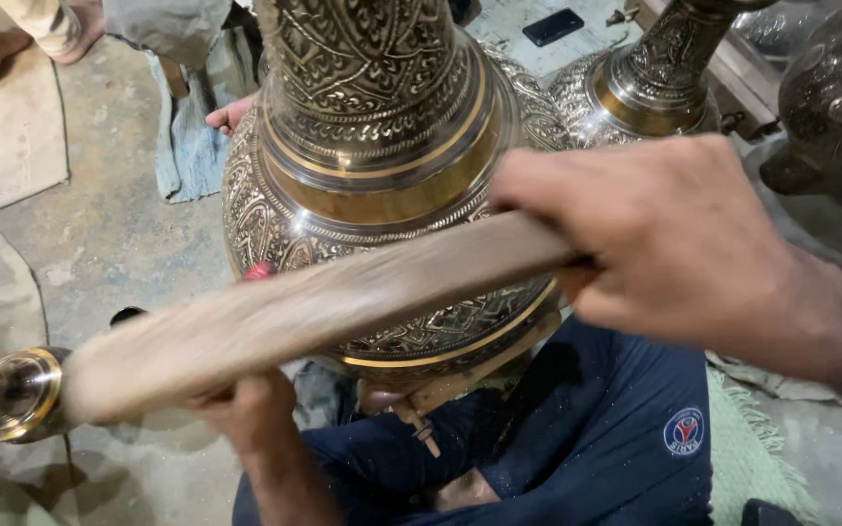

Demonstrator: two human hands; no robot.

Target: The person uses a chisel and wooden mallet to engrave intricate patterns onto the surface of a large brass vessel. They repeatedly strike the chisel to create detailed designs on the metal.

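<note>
My right hand (pixel 674 244) grips one end of a long, flat wooden stick (pixel 304 312), which is blurred and lies across the front of a large engraved brass vase (pixel 382 136). My left hand (pixel 246 399) is below the stick with its fingers curled in a fist against the vase's lower left side. A small red-tipped tool (pixel 257 271) shows just above the stick, in line with that fist; its shaft is hidden behind the stick. The vase stands between my legs, clad in dark blue trousers (pixel 577 438).
A second engraved brass vase (pixel 635 88) and a dark metal vessel (pixel 835 107) stand at the back right. A brass fitting (pixel 17 390) lies at the left. Another person's hand (pixel 229 115) rests behind the vase, near a blue cloth (pixel 182 146). A phone (pixel 553 26) lies on the concrete floor.
</note>
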